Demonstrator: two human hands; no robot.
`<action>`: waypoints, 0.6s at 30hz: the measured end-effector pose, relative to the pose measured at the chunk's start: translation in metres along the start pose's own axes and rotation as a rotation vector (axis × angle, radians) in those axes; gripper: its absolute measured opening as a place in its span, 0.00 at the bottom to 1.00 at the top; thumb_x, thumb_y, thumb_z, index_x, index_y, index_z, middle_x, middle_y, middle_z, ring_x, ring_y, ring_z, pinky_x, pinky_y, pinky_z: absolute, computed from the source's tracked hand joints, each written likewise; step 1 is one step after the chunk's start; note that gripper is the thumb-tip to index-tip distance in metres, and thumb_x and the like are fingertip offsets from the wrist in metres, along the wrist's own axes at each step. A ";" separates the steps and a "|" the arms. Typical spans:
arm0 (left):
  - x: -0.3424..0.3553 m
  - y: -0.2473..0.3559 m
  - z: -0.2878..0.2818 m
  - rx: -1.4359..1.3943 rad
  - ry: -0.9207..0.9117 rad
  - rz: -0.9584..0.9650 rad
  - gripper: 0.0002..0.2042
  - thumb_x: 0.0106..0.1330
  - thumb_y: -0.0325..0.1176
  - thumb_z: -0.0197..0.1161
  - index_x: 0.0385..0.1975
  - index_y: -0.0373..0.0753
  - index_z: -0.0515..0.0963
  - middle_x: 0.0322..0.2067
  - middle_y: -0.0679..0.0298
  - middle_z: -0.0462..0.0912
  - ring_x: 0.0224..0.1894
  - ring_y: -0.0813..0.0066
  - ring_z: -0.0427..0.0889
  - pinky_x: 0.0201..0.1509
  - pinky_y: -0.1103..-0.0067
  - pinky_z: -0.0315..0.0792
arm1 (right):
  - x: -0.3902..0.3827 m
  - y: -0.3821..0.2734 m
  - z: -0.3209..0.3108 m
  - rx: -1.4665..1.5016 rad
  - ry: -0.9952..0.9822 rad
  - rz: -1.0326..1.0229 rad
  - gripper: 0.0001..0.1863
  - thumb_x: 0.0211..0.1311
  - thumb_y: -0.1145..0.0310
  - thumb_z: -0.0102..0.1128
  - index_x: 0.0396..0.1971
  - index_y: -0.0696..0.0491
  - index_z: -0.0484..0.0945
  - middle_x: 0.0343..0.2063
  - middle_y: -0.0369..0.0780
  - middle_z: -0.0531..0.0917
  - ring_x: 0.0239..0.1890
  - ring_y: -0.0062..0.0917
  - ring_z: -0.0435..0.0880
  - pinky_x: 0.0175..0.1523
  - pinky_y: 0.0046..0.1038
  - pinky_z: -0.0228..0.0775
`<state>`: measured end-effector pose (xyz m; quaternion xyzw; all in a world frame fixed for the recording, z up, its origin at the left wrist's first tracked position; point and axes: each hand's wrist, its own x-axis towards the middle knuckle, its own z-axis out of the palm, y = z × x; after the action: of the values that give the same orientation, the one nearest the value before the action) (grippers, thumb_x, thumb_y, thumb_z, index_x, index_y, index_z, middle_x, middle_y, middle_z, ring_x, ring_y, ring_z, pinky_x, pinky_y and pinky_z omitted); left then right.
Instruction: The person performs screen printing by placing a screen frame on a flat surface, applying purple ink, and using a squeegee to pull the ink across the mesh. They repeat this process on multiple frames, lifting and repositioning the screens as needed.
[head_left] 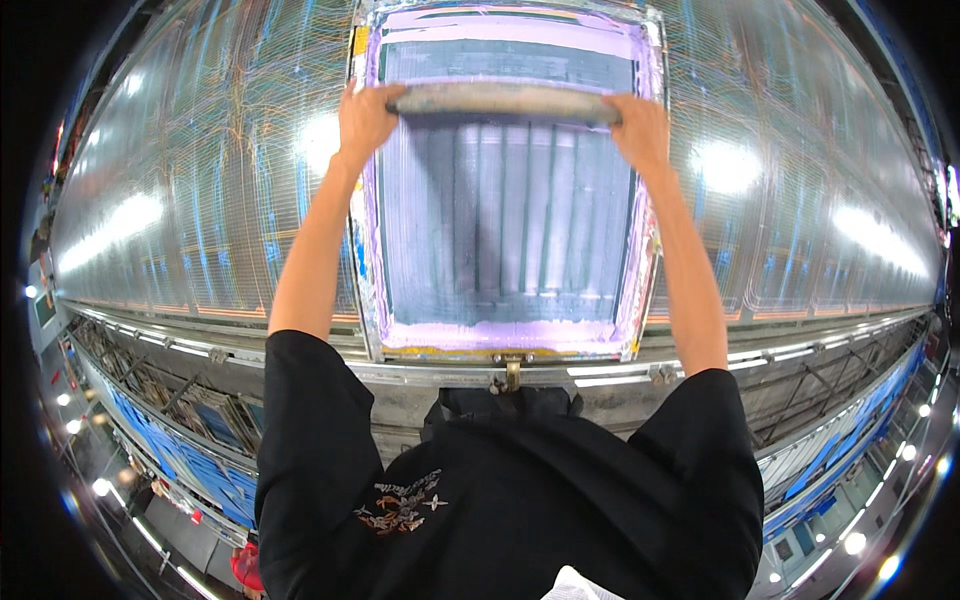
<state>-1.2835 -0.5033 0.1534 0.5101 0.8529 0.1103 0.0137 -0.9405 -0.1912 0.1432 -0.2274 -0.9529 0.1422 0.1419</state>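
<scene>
Plainly, in the head view, two bare hands work a long, pale bar-shaped squeegee (505, 100) that lies crosswise over the far part of a rectangular screen frame (368, 290). The left hand (368, 122) has its grip clamped on the bar's left end, and the right hand (638, 132) has its grip clamped on the right end; the finer placing of the fingers is too blurred to tell. Both arms reach forward, elbows slightly bent, nearly level with each other.

Inside the frame, the grey-blue mesh (540, 215) shows lengthwise darker stripes under a thin lilac film. Thicker lilac ink (480, 335) lines the near edge, and more of it runs up both sides and across the far end. Smears of lilac and yellow mark the frame's border.

The frame sits on a long, shiny worktop (215, 170) that stretches away to both sides, streaked with fine orange and blue lines and bright with lamp glare. Along its near edge runs a metal rail (440, 376), with a small metal fitting (513, 374) at the middle of the frame's near side.

Nearest the camera is the person's black shirt (570, 490), bearing an embroidered emblem (402, 508). Blue sheeting (165, 440) shows below the worktop at left.
</scene>
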 end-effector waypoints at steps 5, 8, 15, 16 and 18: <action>-0.182 0.060 -0.018 -0.085 -0.041 -0.005 0.24 0.50 0.20 0.63 0.50 0.43 0.87 0.50 0.62 0.90 0.56 0.63 0.85 0.82 0.55 0.52 | -0.181 -0.069 -0.024 0.089 0.001 0.047 0.23 0.46 0.80 0.64 0.46 0.49 0.86 0.45 0.40 0.88 0.50 0.39 0.83 0.58 0.44 0.71; -0.308 0.104 -0.027 -0.190 0.038 -0.061 0.24 0.50 0.18 0.63 0.49 0.39 0.87 0.51 0.60 0.89 0.59 0.62 0.83 0.82 0.51 0.48 | -0.287 -0.123 -0.052 0.100 -0.033 0.069 0.25 0.42 0.82 0.63 0.46 0.52 0.85 0.45 0.42 0.87 0.49 0.41 0.83 0.60 0.44 0.70; -0.429 0.164 -0.061 -0.198 -0.080 -0.114 0.25 0.46 0.15 0.62 0.47 0.38 0.88 0.51 0.58 0.90 0.60 0.61 0.84 0.84 0.54 0.46 | -0.422 -0.164 -0.079 0.068 -0.269 0.124 0.26 0.45 0.75 0.68 0.51 0.51 0.83 0.51 0.41 0.86 0.59 0.39 0.80 0.67 0.42 0.66; -0.427 0.162 -0.061 -0.187 -0.097 -0.116 0.25 0.46 0.15 0.62 0.47 0.39 0.88 0.50 0.58 0.90 0.59 0.61 0.84 0.84 0.54 0.46 | -0.419 -0.159 -0.078 0.060 -0.351 0.127 0.26 0.48 0.71 0.70 0.53 0.51 0.84 0.52 0.41 0.86 0.60 0.39 0.81 0.67 0.42 0.66; -0.423 0.152 -0.061 -0.172 -0.119 -0.135 0.25 0.47 0.17 0.63 0.47 0.42 0.90 0.44 0.56 0.91 0.52 0.57 0.87 0.83 0.54 0.47 | -0.374 -0.159 -0.106 0.146 -0.646 0.150 0.30 0.52 0.57 0.74 0.56 0.52 0.83 0.55 0.43 0.85 0.62 0.40 0.80 0.68 0.41 0.67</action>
<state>-0.9576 -0.8141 0.2059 0.4539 0.8705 0.1513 0.1152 -0.6477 -0.4826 0.2168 -0.2293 -0.9164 0.2849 -0.1625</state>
